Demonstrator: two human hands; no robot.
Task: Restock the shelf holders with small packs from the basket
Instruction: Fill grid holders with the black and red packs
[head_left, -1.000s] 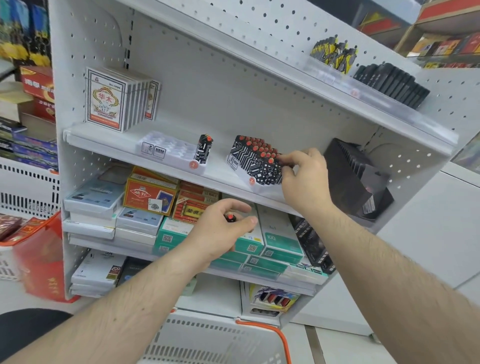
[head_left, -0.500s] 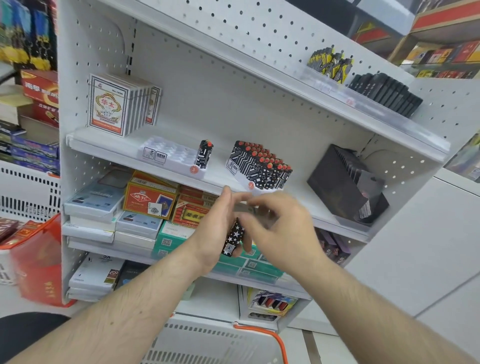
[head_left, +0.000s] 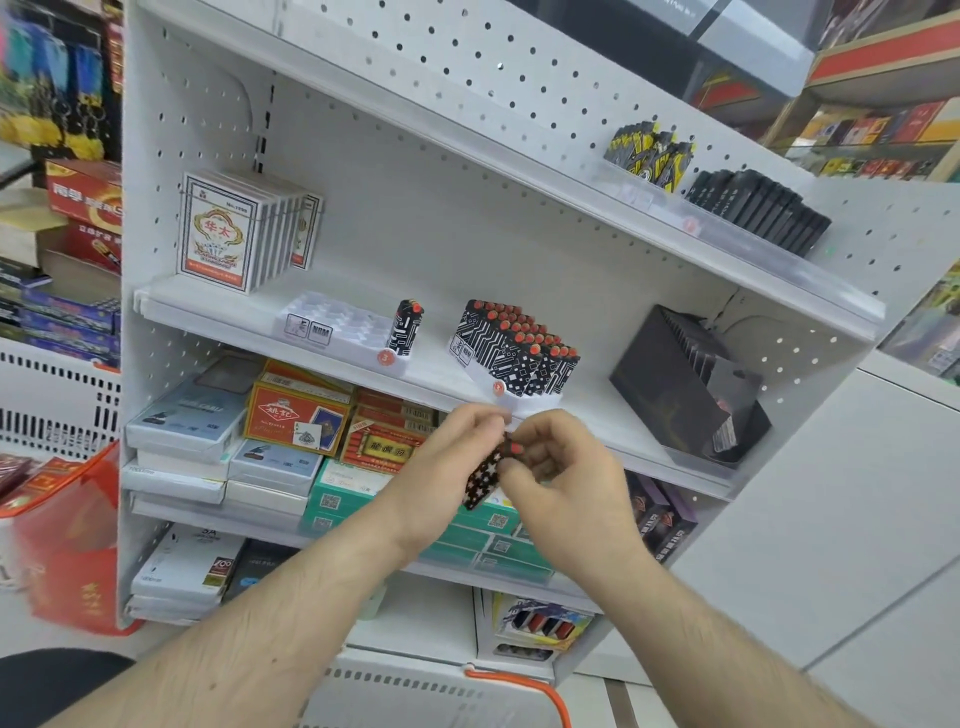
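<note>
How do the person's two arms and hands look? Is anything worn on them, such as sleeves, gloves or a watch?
Both forearms are bare and hairy, with no sleeve in view. The left hand and the right hand wear no gloves. No ring, watch or bracelet shows on the wrists or fingers.

Your left hand (head_left: 447, 467) and right hand (head_left: 558, 475) pinch a star-patterned pack (head_left: 483, 475) together, just below the full holder (head_left: 514, 353), above the basket (head_left: 415, 691).

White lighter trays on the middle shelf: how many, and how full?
2. The left tray holds one lighter at its right end; the right tray, above the hands, looks packed full, with rear slots possibly hidden.
</note>
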